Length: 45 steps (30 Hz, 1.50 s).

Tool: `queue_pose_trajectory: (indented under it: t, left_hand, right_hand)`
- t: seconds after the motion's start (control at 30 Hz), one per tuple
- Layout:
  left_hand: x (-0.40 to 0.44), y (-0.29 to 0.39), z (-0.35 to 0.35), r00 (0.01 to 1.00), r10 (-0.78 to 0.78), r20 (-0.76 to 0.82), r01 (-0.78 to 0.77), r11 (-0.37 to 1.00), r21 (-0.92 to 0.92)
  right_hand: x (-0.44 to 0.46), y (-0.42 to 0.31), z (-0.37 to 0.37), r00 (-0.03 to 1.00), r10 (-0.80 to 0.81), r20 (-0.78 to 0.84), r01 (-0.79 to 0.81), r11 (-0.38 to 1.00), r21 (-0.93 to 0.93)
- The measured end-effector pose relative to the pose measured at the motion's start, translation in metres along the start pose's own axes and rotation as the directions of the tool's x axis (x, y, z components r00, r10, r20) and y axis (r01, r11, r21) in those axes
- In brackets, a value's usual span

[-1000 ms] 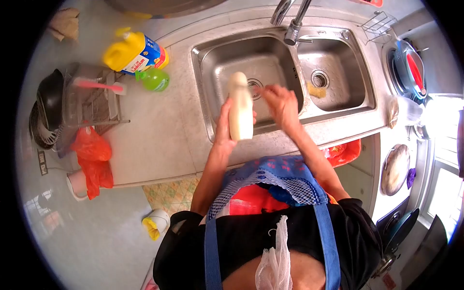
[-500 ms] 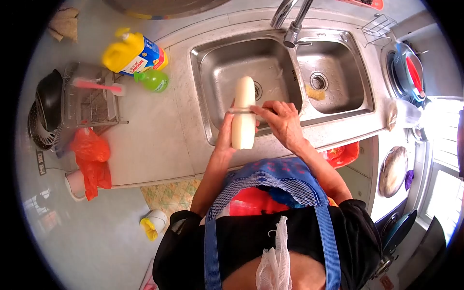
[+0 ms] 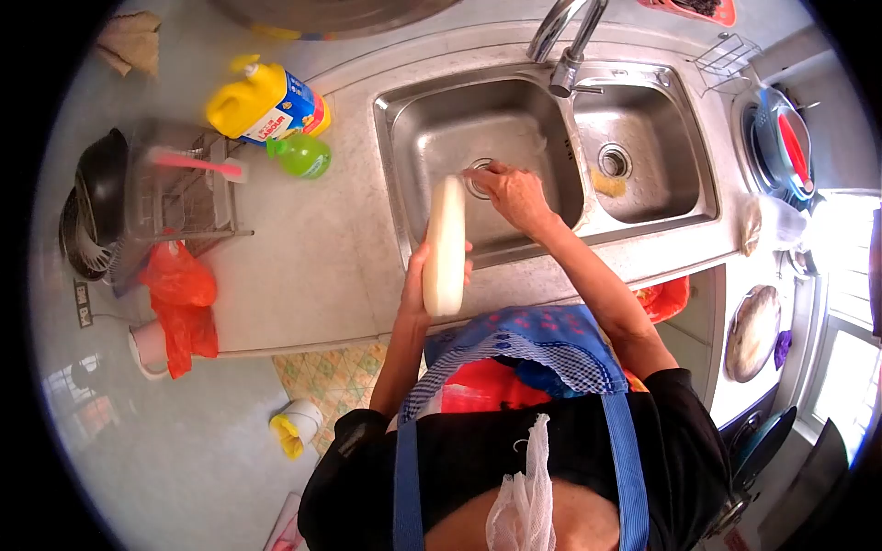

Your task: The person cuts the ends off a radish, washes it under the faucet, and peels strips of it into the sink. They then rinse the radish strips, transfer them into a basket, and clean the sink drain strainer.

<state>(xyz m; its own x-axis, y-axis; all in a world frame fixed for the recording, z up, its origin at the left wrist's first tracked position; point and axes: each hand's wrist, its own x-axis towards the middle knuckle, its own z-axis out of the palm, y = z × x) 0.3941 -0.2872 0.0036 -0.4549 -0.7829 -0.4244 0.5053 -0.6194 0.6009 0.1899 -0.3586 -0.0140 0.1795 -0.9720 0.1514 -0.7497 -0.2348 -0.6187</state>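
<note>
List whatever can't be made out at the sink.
All in the head view:
- Right hand: fingertips blurred; anything gripped is unclear.
- Left hand: partly hidden behind the pale vegetable.
- Red bag on the counter: its plastic hides any contents.
- Round metal vessel: cut off by the top edge.

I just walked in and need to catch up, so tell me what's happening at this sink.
The left hand holds a long, pale vegetable at the near side of the large basin. The right hand is over that basin, its fingers near the vegetable's far end; whether they grip a tool is unclear.
</note>
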Motion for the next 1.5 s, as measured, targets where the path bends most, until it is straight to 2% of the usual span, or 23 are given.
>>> queue_pose_trajectory:
  t: [0.07, 0.1, 0.17, 0.2, 0.27, 0.3, 0.37, 0.4, 0.47, 0.5, 0.57, 0.6, 0.67, 0.7, 0.77, 0.9, 1.0, 1.07, 1.2, 1.23, 1.3, 1.37, 1.5]
  left_hand:
    - [-0.015, 0.009, 0.016, 0.998, 0.013, 0.068, -0.022, 0.992, 0.124]
    - [-0.021, 0.014, 0.026, 0.982, 0.036, 0.184, -0.053, 0.995, 0.089]
    - [-0.015, 0.015, 0.026, 0.933, 0.075, 0.352, -0.073, 0.997, -0.019]
    - [-0.010, 0.015, 0.029, 0.937, 0.086, 0.339, -0.080, 0.996, -0.031]
    - [0.003, 0.019, 0.037, 0.972, 0.095, 0.216, -0.025, 0.951, -0.308]
    - [0.013, 0.026, 0.037, 0.973, 0.103, 0.207, -0.033, 0.948, -0.318]
    - [0.034, 0.039, 0.033, 0.991, 0.048, 0.128, -0.019, 0.976, -0.215]
    - [0.045, 0.041, 0.031, 0.991, 0.050, 0.127, -0.021, 0.976, -0.216]
    - [0.065, 0.039, 0.026, 0.997, 0.031, 0.074, -0.020, 0.989, -0.143]
    - [0.069, 0.037, 0.025, 0.997, 0.028, 0.076, -0.017, 0.990, -0.143]
    - [0.077, 0.033, 0.025, 0.997, -0.007, -0.078, 0.001, 0.997, -0.073]
    - [0.079, 0.031, 0.025, 0.997, -0.013, -0.075, 0.008, 0.997, -0.070]
    - [0.083, 0.027, 0.023, 0.997, -0.080, 0.016, 0.081, 0.991, -0.105]
    - [0.084, 0.025, 0.023, 0.996, -0.082, 0.017, 0.083, 0.991, -0.102]
    - [0.085, 0.022, 0.024, 0.993, -0.090, 0.083, 0.107, 0.967, -0.230]
    - [0.086, 0.016, 0.016, 0.998, -0.037, 0.044, 0.042, 0.993, -0.108]
    - [0.072, 0.020, 0.022, 0.994, -0.102, 0.044, 0.106, 0.989, -0.099]
    - [0.062, 0.020, 0.025, 0.986, -0.085, 0.142, 0.105, 0.985, -0.138]
    - [0.064, 0.017, 0.020, 0.993, -0.097, 0.066, 0.103, 0.991, -0.086]
    - [0.067, 0.015, 0.016, 0.993, -0.094, 0.075, 0.099, 0.992, -0.075]
    - [0.070, 0.016, 0.017, 0.992, -0.093, 0.087, 0.099, 0.993, -0.060]
    - [0.069, 0.016, 0.026, 0.989, -0.148, -0.016, 0.144, 0.982, -0.125]
    - [0.059, 0.019, 0.034, 0.980, -0.188, 0.061, 0.192, 0.978, -0.077]
  right_hand:
    - [0.005, 0.027, 0.021, 0.967, 0.177, 0.186, -0.082, 0.900, -0.427]
    - [0.000, 0.039, 0.030, 0.966, 0.172, 0.191, -0.077, 0.903, -0.424]
    - [-0.012, 0.059, 0.038, 0.818, 0.282, 0.502, -0.080, 0.919, -0.386]
    - [-0.018, 0.063, 0.040, 0.811, 0.274, 0.516, -0.066, 0.920, -0.385]
    - [-0.035, 0.055, 0.031, 0.883, 0.230, 0.410, -0.116, 0.952, -0.284]
    - [-0.039, 0.055, 0.023, 0.879, 0.224, 0.420, -0.106, 0.952, -0.286]
    - [-0.046, 0.048, 0.003, 0.967, 0.236, 0.092, -0.240, 0.970, 0.031]
    - [-0.047, 0.039, -0.007, 0.968, 0.234, 0.094, -0.238, 0.971, 0.031]
    - [-0.050, 0.012, -0.036, 0.967, 0.220, -0.125, -0.182, 0.948, 0.262]
    - [-0.053, -0.002, -0.047, 0.967, 0.223, -0.127, -0.184, 0.947, 0.262]
    - [-0.060, -0.030, -0.060, 0.981, -0.077, -0.179, 0.086, 0.995, 0.044]
    - [-0.063, -0.039, -0.063, 0.981, -0.070, -0.181, 0.079, 0.996, 0.044]
    - [-0.067, -0.053, -0.064, 0.962, -0.257, -0.097, 0.247, 0.964, -0.100]
    - [-0.067, -0.057, -0.063, 0.962, -0.254, -0.100, 0.244, 0.965, -0.100]
    - [-0.067, -0.061, -0.061, 0.947, -0.305, -0.104, 0.287, 0.944, -0.162]
    - [-0.060, -0.051, -0.060, 0.942, -0.322, -0.092, 0.304, 0.937, -0.169]
    - [-0.041, 0.009, -0.042, 0.985, -0.074, -0.158, 0.038, 0.975, -0.219]
    - [-0.040, 0.027, -0.049, 0.980, -0.031, -0.197, -0.004, 0.984, -0.176]
    - [-0.049, -0.002, -0.065, 0.986, 0.072, -0.153, -0.061, 0.995, 0.081]
    - [-0.052, -0.013, -0.068, 0.986, 0.069, -0.154, -0.057, 0.995, 0.078]
    - [-0.060, -0.033, -0.068, 0.968, -0.226, -0.112, 0.221, 0.974, -0.057]
    - [-0.063, -0.048, -0.060, 0.966, -0.241, -0.088, 0.233, 0.968, -0.098]
    - [-0.045, -0.029, -0.053, 0.966, -0.230, -0.115, 0.218, 0.970, -0.104]
